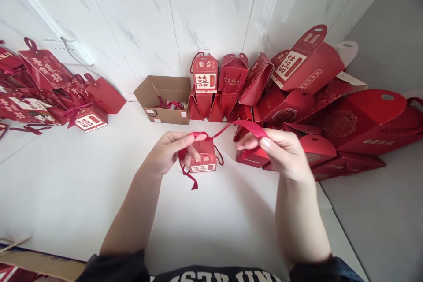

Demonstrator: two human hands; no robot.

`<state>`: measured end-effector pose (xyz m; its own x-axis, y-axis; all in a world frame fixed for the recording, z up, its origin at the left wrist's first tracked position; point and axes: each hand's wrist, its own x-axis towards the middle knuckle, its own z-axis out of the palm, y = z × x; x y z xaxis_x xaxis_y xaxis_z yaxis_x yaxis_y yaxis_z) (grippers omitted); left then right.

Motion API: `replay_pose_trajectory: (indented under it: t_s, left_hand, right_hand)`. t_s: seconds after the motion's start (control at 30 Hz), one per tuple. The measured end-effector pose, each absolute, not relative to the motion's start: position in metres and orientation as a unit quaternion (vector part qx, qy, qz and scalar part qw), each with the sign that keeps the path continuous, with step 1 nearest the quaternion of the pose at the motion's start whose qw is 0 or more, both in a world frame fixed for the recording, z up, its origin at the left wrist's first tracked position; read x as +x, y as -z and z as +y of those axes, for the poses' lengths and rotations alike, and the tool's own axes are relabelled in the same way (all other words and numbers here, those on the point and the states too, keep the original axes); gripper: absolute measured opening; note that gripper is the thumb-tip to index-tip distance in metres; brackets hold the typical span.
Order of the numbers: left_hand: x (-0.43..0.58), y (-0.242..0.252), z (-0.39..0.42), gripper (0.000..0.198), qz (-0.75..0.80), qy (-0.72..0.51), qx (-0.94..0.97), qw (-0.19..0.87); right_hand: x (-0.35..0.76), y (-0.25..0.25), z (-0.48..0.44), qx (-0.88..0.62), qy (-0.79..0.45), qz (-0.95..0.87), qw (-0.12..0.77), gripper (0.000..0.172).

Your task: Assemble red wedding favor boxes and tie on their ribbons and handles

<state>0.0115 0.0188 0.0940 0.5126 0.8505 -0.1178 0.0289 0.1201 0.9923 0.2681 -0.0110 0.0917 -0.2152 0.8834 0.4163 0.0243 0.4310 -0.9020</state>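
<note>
The red ribbon is held up over the small gift box on the tabletop, the left hand pinching it between thumb and fingers above the gift box's left side, the right hand nipping it farther out, to the gift box's right, and a loose end dangling by its left front corner. It looks very light, limp and smooth, so it will probably twist or slip unless taken flat between thumb and forefinger; the gift box seems to be thin folded card, easily dented and best steadied gently by its sides.
</note>
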Motion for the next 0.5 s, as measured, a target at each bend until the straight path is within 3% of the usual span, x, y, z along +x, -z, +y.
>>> replay_pose_trajectory:
  t_s: [0.07, 0.17, 0.23, 0.3, 0.37, 0.43, 0.5]
  left_hand:
    - [0.004, -0.092, 0.026, 0.03, 0.379, -0.391, 0.529, 0.651]
    - [-0.002, -0.089, 0.032, 0.026, 0.377, -0.452, 0.485, 0.647]
    - [-0.003, -0.09, 0.033, 0.025, 0.383, -0.454, 0.484, 0.642]
    - [0.0, -0.091, 0.03, 0.027, 0.387, -0.413, 0.502, 0.654]
    - [0.005, -0.093, 0.027, 0.03, 0.383, -0.339, 0.525, 0.681]
    - [0.01, -0.093, 0.023, 0.032, 0.374, -0.278, 0.542, 0.699]
    - [0.014, -0.091, 0.022, 0.033, 0.373, -0.251, 0.554, 0.7]
  right_hand:
    - [0.293, -0.099, -0.021, -0.326, -0.415, -0.702, 0.477, 0.026]
    - [0.322, -0.103, -0.03, -0.361, -0.387, -0.802, 0.277, 0.023]
    - [0.328, -0.105, -0.032, -0.42, -0.336, -0.819, 0.199, 0.019]
    - [0.321, -0.109, -0.035, -0.475, -0.279, -0.803, 0.227, 0.024]
    - [0.301, -0.112, -0.042, -0.484, -0.248, -0.77, 0.334, 0.025]
    - [0.273, -0.106, -0.053, -0.426, -0.308, -0.729, 0.438, 0.021]
    - [0.247, -0.083, -0.064, -0.332, -0.422, -0.722, 0.436, 0.027]
